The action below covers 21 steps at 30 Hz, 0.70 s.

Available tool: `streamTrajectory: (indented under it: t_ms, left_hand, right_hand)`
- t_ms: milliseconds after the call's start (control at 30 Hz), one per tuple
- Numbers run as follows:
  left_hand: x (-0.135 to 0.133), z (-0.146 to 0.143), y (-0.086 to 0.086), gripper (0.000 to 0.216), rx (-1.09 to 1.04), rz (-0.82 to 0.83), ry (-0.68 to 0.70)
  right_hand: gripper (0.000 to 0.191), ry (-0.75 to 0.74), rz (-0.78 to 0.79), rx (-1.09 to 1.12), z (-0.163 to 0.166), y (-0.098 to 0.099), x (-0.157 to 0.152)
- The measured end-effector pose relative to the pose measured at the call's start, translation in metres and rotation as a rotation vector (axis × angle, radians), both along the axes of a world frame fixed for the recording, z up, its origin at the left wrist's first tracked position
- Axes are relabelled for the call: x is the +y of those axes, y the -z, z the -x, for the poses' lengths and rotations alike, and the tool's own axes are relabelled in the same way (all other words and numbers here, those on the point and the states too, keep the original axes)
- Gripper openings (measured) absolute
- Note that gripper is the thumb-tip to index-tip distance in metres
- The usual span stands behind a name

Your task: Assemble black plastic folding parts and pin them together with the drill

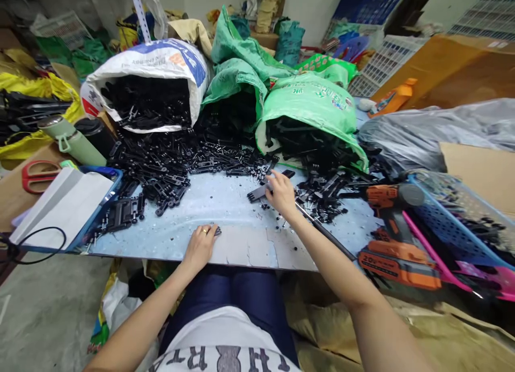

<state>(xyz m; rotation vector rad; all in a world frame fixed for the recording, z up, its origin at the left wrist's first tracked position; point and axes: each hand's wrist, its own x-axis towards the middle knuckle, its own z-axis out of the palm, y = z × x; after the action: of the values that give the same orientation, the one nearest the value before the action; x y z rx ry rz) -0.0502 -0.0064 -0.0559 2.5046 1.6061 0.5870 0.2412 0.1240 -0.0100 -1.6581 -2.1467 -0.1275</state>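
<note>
My right hand reaches out over the pale blue table top and its fingers pinch a flat black plastic part at the edge of a big heap of black plastic parts. My left hand rests near the table's front edge, fingers curled over a small dark piece. A long dark rod lies under my right forearm.
A white sack and green sacks spill black parts at the back. An orange cordless drill and a blue basket sit at the right. Left: a green bottle, red scissors, a blue tray with white sheets.
</note>
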Motion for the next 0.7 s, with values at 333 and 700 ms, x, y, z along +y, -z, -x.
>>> streamTrajectory:
  t_ms: [333,700]
  left_hand:
    - [-0.006,0.000,-0.003,0.031,-0.273,-0.049,0.006]
    - [-0.011,-0.040,-0.085,0.039,-0.794,0.112,-0.061]
  right_hand:
    - [0.040,-0.458,0.286,-0.185,0.014,-0.032,0.005]
    - [0.056,-0.376,0.721,1.215,0.101,-0.041,-0.116]
